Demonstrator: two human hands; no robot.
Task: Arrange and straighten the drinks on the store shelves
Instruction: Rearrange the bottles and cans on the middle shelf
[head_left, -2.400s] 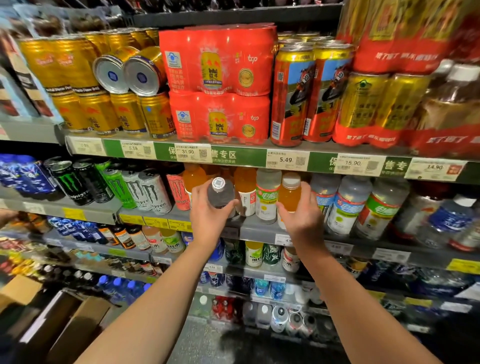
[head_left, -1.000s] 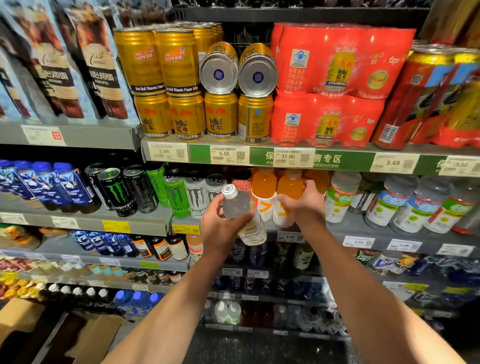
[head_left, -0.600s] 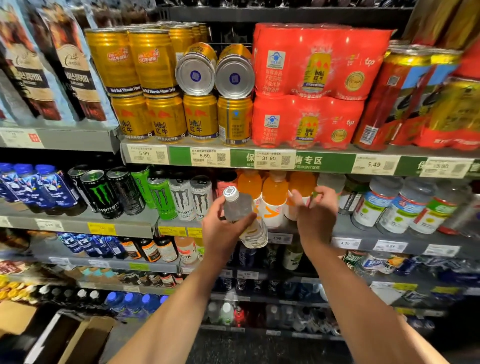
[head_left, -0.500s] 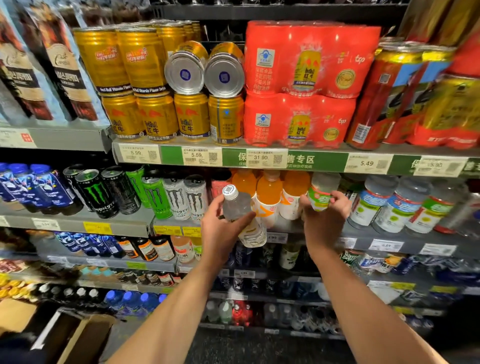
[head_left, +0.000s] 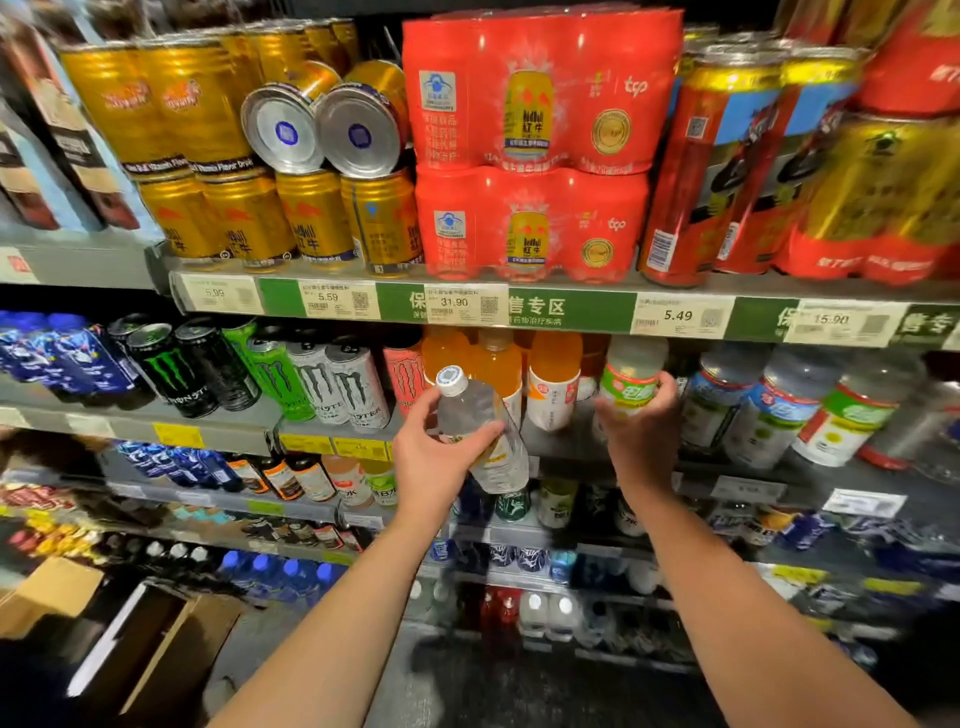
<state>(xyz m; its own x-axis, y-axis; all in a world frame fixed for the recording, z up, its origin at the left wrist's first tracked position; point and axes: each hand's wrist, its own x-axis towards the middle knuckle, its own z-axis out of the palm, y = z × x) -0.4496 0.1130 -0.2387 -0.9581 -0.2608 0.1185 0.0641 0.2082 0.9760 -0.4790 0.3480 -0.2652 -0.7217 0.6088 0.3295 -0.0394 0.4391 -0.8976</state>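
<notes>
My left hand (head_left: 434, 462) grips a clear bottle with a white cap (head_left: 480, 431), tilted, in front of the second shelf. My right hand (head_left: 641, 431) wraps around a pale bottle with a green and red label (head_left: 626, 382) standing on that shelf. Between the two hands stand orange drink bottles (head_left: 550, 382). More pale bottles with green or blue labels (head_left: 769, 410) line the shelf to the right.
Monster cans (head_left: 332, 384) fill the shelf to the left. Above, gold Red Bull cans (head_left: 311, 218), two lying on their sides (head_left: 322, 130), sit beside red multipacks (head_left: 530, 145). Lower shelves hold small bottles. Open cardboard boxes (head_left: 104, 639) lie on the floor at the lower left.
My right hand moved from the orange bottles rightward to the green-labelled bottle and closed on it. My left hand keeps holding the clear bottle in much the same place.
</notes>
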